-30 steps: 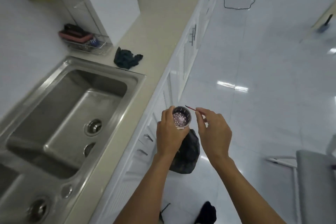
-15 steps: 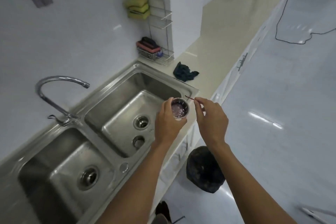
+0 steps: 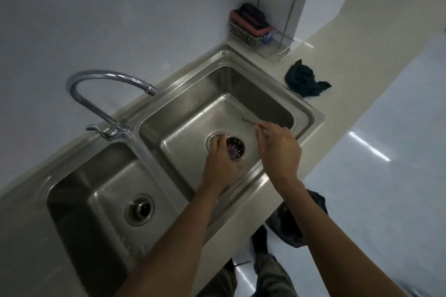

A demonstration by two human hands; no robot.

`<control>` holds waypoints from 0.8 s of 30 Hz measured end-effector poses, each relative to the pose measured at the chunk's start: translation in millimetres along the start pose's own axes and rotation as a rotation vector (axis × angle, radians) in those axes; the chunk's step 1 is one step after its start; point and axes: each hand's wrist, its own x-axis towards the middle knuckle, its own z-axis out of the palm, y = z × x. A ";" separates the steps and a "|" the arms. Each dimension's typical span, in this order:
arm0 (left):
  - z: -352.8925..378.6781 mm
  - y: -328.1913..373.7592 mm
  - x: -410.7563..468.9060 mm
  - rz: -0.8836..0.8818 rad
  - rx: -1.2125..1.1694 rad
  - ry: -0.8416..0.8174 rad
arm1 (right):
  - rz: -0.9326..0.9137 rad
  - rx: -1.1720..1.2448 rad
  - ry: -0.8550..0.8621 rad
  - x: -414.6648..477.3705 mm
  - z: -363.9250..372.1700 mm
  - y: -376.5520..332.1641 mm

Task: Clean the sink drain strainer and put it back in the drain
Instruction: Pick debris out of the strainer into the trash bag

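Left hand (image 3: 218, 167) grips the strainer (image 3: 235, 148) over the drain (image 3: 212, 138) — right hand (image 3: 280, 149) fingers pinch a stick (image 3: 249, 121).

Chrome faucet (image 3: 106, 89) arching rightward, lever at base pointing left. Dark cloth (image 3: 305, 82) lying crumpled on beige worktop (image 3: 337, 38), near wire rack (image 3: 277, 41). Red-and-black scrubber (image 3: 251, 19) sitting in rack. Black bag (image 3: 289, 226) resting on glossy floor (image 3: 398, 128) below worktop edge.
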 end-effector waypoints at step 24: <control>124.5 -106.3 72.0 -0.307 0.332 -0.191 | -0.087 0.073 -0.286 62.2 138.9 84.6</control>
